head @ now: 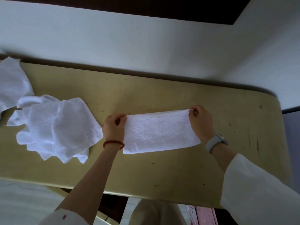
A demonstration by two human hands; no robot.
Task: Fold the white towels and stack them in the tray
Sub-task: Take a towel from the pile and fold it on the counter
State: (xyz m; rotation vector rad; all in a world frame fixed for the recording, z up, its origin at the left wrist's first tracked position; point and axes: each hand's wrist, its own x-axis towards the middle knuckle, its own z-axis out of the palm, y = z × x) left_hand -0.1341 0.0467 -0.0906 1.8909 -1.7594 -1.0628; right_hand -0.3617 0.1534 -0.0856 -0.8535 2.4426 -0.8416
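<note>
A white towel, folded into a long strip, lies flat in the middle of the yellowish table. My left hand pinches its far left corner between thumb and fingers. My right hand pinches its far right corner the same way. A heap of unfolded white towels lies on the table to the left, touching my left wrist. No tray is in view.
More white cloth is bunched at the table's far left corner. A pale wall runs along the table's far edge. The table's rounded right end is close to my right hand. My knees show under the near edge.
</note>
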